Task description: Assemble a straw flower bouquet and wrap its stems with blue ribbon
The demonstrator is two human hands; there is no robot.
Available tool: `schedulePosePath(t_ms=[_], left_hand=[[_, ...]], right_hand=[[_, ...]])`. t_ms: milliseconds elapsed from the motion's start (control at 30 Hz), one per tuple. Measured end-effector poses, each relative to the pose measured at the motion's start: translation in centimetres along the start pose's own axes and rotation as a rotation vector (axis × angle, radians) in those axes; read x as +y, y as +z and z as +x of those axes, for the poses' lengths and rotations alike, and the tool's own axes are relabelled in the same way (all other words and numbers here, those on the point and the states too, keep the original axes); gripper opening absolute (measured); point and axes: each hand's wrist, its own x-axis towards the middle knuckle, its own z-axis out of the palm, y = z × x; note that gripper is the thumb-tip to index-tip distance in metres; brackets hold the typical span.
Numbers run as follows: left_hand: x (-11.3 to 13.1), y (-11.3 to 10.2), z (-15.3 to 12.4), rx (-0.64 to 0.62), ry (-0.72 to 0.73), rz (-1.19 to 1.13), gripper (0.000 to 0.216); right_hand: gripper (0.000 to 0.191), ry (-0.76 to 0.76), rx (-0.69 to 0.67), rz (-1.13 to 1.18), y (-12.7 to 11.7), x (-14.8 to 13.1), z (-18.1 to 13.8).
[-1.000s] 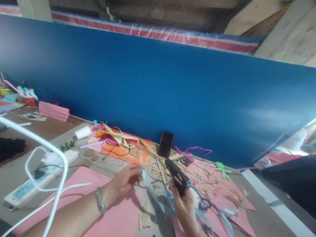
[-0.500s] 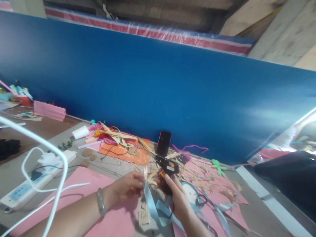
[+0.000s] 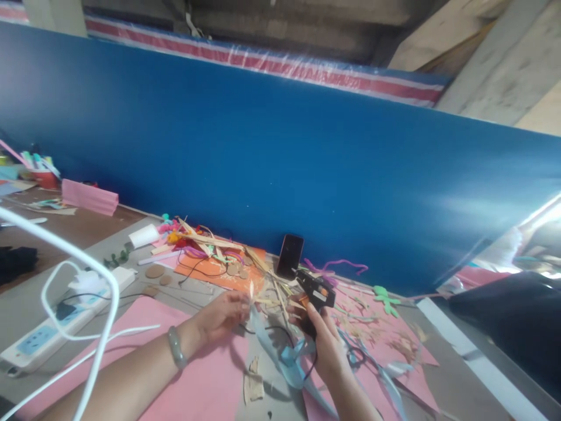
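Observation:
A black hot glue gun with an orange part is gripped by my right hand, its nozzle tilted up to the left. My left hand, wearing a bangle, pinches a small pale straw-like piece in its closed fingertips. From that pinch a light blue ribbon trails down to the table, where it bunches below my right hand. The two hands are apart, with loose tan strips behind the gap. A crumpled beige piece lies between the forearms.
A phone leans against the blue partition. Pink paper sheets lie under both arms, the right one strewn with shavings. Craft scraps cover an orange sheet. At left sit a power strip and a looping white cable.
The glue gun in my right hand has moved up and to the right, away from my left hand. My left hand has shifted slightly left, drawing the ribbon's upper end along.

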Motion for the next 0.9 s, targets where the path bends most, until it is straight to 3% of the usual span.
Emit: schedulePosePath(t_ms=[167,433,667,767,900], left_hand=[[0.9,-0.3,0.3,0.086,0.084,-0.127,0.026],[1.1,-0.2,-0.3,0.016,0.082,-0.091,0.018],[0.5,-0.2,-0.4,0.020,0.081,-0.127,0.018],[-0.2,-0.2,-0.4,-0.001,0.036,-0.052,0.014],[-1.1,0.4,-0.9,-0.155,-0.061,0.111,0.010]], right_hand=[[0.037,-0.108,0.079,0.024,-0.6,0.1,0.8],[0.028,-0.249,0.002,-0.103,-0.9,1.6,1.0],[0.032,-0.317,-0.012,-0.237,-0.2,0.9,0.0],[0.031,-0.281,-0.072,-0.178,-0.1,0.9,-0.4],[0.028,-0.134,-0.160,-0.049,0.6,1.5,-1.3]])
